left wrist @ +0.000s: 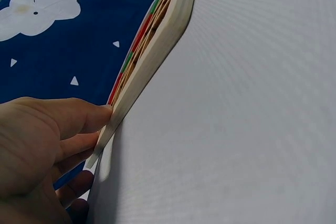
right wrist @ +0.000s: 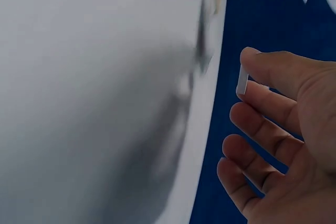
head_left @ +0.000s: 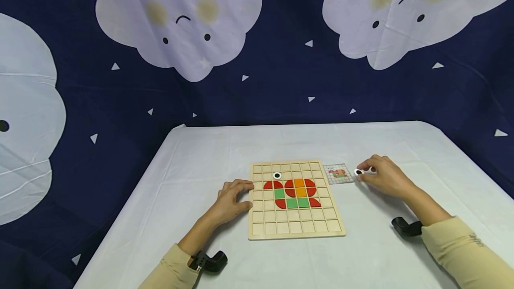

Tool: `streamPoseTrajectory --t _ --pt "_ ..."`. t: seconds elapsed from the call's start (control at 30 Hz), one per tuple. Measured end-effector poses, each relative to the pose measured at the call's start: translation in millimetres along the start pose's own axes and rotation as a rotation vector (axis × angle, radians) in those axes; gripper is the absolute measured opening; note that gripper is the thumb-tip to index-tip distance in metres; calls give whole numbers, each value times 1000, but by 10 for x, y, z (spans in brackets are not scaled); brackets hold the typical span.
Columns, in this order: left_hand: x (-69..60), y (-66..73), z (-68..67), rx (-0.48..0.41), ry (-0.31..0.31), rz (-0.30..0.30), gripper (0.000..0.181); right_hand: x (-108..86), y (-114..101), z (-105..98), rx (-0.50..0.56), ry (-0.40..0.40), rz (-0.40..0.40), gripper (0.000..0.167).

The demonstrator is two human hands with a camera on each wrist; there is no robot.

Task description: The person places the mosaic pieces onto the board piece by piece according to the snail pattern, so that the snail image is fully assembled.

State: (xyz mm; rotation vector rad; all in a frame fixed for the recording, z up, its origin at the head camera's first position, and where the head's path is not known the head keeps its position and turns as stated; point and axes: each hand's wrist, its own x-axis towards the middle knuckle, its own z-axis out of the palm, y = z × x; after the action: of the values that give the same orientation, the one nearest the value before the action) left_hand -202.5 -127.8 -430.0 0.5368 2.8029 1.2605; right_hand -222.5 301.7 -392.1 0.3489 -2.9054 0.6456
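Observation:
A wooden grid board lies on the white table, with red curved tiles, green square tiles and orange square tiles in its cells. One round white eye piece with a black dot sits near the board's top. My left hand rests against the board's left edge, thumb and fingertips touching it; the left wrist view shows the thumb on that edge. To the right of the board, my right hand pinches another round eye piece between thumb and fingers, seen edge-on in the right wrist view.
A small pattern card with a grid and coloured picture lies just beside the board's upper right. The white-covered table ends at a dark blue cloth backdrop with clouds. A black wrist camera mount is on each forearm.

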Motion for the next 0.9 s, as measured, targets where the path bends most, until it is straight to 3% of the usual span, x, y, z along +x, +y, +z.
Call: streamPoseTrajectory --t 0.57,0.9 --pt "2 6 -7 -6 -20 -10 46 488 -1226 454 91 -75 -244 26" --pt "-1 25 -10 -19 -19 -15 45 738 -1597 758 102 -161 -279 26"
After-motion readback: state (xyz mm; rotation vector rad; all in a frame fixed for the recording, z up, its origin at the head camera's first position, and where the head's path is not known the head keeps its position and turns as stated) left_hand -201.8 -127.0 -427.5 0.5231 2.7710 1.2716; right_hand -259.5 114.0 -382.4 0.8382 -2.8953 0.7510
